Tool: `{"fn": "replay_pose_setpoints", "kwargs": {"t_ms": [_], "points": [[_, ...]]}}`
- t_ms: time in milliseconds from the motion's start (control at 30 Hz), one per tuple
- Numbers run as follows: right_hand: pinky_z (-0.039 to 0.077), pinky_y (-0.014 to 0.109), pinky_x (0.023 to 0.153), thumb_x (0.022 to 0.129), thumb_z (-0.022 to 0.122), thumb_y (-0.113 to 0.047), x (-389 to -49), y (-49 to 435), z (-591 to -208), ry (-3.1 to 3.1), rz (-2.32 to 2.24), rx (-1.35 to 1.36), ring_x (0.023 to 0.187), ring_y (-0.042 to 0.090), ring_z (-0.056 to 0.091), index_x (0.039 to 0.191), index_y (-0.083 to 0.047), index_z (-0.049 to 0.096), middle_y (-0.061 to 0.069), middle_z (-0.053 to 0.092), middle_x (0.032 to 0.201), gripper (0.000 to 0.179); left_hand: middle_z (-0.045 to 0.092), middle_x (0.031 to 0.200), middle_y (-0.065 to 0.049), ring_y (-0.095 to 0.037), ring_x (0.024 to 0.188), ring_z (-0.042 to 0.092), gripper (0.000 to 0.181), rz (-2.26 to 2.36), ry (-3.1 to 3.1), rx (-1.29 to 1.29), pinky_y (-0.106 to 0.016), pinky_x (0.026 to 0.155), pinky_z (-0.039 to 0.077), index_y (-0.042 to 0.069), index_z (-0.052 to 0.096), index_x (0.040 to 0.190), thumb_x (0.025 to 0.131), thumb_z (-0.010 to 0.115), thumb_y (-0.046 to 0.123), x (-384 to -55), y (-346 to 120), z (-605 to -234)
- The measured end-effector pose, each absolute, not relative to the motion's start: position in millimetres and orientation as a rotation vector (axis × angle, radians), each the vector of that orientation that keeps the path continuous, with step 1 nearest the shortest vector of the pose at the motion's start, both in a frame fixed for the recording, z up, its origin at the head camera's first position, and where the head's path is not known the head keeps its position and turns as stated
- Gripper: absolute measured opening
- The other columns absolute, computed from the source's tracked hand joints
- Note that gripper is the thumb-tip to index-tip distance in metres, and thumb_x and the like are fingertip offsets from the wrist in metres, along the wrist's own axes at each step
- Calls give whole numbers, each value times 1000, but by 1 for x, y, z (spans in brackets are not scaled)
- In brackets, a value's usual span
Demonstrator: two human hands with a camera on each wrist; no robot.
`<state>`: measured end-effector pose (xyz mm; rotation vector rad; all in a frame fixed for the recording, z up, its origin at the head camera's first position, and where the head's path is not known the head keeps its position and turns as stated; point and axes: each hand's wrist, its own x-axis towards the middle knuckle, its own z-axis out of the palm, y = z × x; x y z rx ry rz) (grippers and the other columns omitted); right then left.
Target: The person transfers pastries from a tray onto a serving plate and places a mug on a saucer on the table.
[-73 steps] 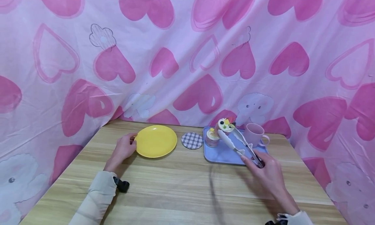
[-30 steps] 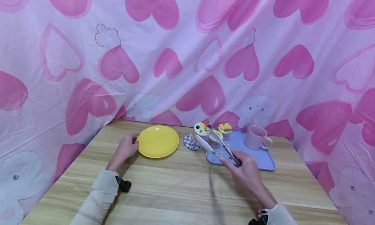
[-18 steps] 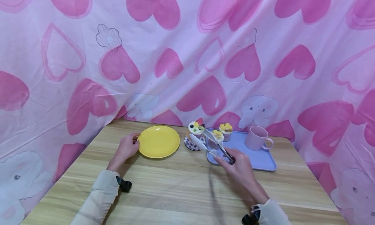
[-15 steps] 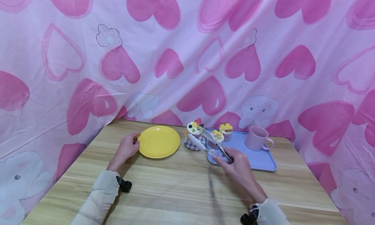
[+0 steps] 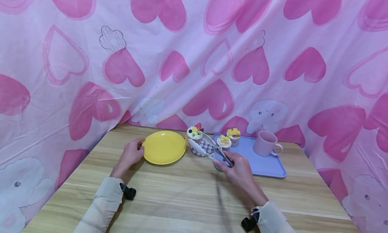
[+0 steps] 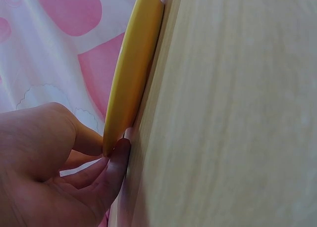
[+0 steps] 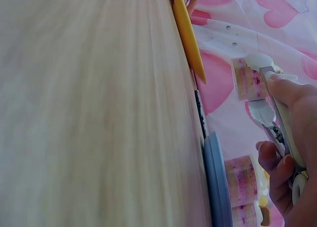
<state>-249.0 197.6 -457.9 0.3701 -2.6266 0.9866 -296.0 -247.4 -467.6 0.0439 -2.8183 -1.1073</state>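
My left hand (image 5: 131, 152) pinches the left rim of a round yellow plate (image 5: 164, 147); the left wrist view has thumb and fingers on either side of the plate's edge (image 6: 130, 73). In my right hand (image 5: 240, 169) is a pair of metal tongs (image 5: 209, 154) with white scalloped tips. Between the tips they carry a small layered cake (image 5: 194, 133) topped with cream, strawberry and other fruit. This cake (image 7: 249, 81) hangs above the table, beside the plate's right rim, and overlaps the checked round coaster (image 5: 207, 146) in the head view.
A blue tray (image 5: 268, 167) stands at the right, bearing two more small cakes with yellow topping, the front cake (image 5: 224, 141) and the back cake (image 5: 233, 133), and a pink mug (image 5: 265, 144). A pink heart-patterned cloth (image 5: 206, 98) hangs behind the wooden table (image 5: 169, 199).
My right hand has carried the tongs and cake leftward from over the tray, past the coaster, to near the plate. The left hand keeps its hold on the plate.
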Motion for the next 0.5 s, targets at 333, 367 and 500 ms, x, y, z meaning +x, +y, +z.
{"fn": "replay_pose_setpoints", "kwargs": {"t_ms": [333,367,500], "points": [[54,25,70,87,81,-66,-256,184,-458,-2628,1035,392,88,17,64,140,-20,75,4,79,112,70,65,141,-30,-40,124,64,51,-1125,-2826,55,-54,107,58,-5,52,155,106,52,9,-296,-248,-468],[55,27,72,87,82,-65,-257,183,-459,-2625,1031,401,89,17,65,140,-20,75,4,80,114,69,65,141,-31,-40,124,64,51,-1123,-2827,55,-54,107,58,-5,52,155,106,52,9,-297,-248,-468],[57,33,79,87,85,-60,-260,177,-459,-2608,989,434,95,17,68,135,-19,78,4,80,120,63,65,142,-30,-39,122,63,51,-1123,-2831,61,-54,107,58,-5,51,156,106,51,9,-297,-247,-467]]}}
